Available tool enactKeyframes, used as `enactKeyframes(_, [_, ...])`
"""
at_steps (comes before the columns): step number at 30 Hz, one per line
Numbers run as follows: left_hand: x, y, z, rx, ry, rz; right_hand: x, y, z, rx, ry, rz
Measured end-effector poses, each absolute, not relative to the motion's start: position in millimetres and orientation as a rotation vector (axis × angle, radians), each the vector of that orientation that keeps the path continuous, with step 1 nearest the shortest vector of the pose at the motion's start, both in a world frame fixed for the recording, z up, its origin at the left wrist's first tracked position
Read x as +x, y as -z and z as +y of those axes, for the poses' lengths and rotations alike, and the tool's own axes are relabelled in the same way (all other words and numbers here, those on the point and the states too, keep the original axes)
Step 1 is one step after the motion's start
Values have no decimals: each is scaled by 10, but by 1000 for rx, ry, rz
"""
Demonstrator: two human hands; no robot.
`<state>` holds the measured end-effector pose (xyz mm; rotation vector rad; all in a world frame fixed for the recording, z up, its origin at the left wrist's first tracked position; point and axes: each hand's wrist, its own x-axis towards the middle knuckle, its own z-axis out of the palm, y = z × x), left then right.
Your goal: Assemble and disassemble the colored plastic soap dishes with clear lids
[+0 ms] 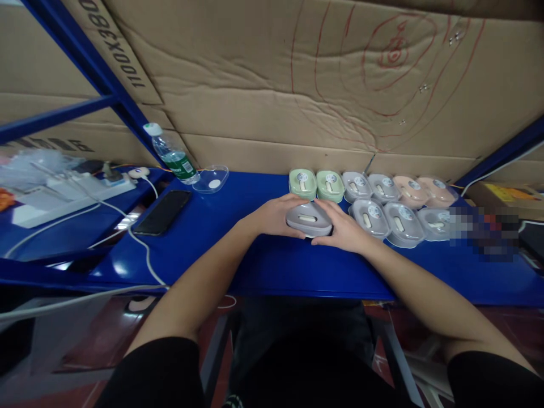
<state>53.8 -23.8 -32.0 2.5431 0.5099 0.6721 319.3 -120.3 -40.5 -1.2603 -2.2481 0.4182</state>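
Between my two hands is a grey rounded plastic box [312, 226] with a pale bar-shaped piece in the slot on its top. My left hand [276, 216] grips its left side, and my right hand [345, 228] closes round the right side. Both thumbs are at the near edge. Just right of my right hand are three similar grey boxes [370, 218] with clear domed lids and round stickers. Behind, a row holds two green boxes [302, 184], two grey boxes [357, 187] and two peach boxes [410, 191].
A clear plastic lid [211, 180] with a white round sticker lies beside a tilted-looking water bottle [176, 156]. On the left are a black phone [164, 212], white cables [147, 252] and a power strip [76, 192]. Cardboard [238, 73] walls the back of the blue table [297, 272].
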Motion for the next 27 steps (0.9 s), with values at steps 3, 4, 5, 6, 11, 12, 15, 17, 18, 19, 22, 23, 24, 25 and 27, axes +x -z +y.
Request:
enactKeyframes(3, [541, 316, -246, 2539, -665, 539, 3200, 400, -1201, -1256, -434, -2263])
enactKeyframes(4, [541, 317, -246, 2544, -664, 547, 3201, 400, -1202, -1272, -433, -2272])
enactKeyframes(5, [540, 320, -245, 2551, -662, 550, 3201, 401, -1202, -1292, -427, -2281])
enactKeyframes(6, [539, 321, -243, 2559, -662, 552, 3200, 402, -1203, -1310, -418, -2289])
enactKeyframes(11, [521, 311, -231, 2556, -653, 603, 3176, 405, -1210, -1305, -353, -2292])
enactKeyframes(12, [512, 305, -225, 2542, -671, 614, 3171, 402, -1212, -1296, -333, -2277])
enactKeyframes(15, [471, 284, -193, 2478, -769, 633, 3177, 377, -1217, -1277, -239, -2156])
enactKeyframes(17, [441, 269, -169, 2430, -766, 661, 3209, 341, -1219, -1275, -165, -2049])
enactKeyframes(18, [431, 263, -161, 2415, -721, 687, 3232, 318, -1221, -1273, -133, -2006])
enactKeyframes(19, [425, 257, -155, 2409, -653, 719, 3256, 295, -1224, -1268, -107, -1975])
enactKeyframes(22, [427, 238, -156, 2435, -402, 821, 3319, 246, -1240, -1263, -61, -1938])
enactKeyframes(23, [428, 227, -160, 2442, -326, 857, 3329, 243, -1244, -1271, -52, -1934])
enactKeyframes(24, [426, 211, -164, 2442, -243, 887, 3332, 249, -1248, -1278, -42, -1927])
enactKeyframes(25, [416, 190, -165, 2436, -160, 915, 3330, 262, -1249, -1279, -30, -1917])
enactKeyframes(27, [370, 135, -154, 2416, 2, 974, 3315, 297, -1245, -1263, -3, -1890])
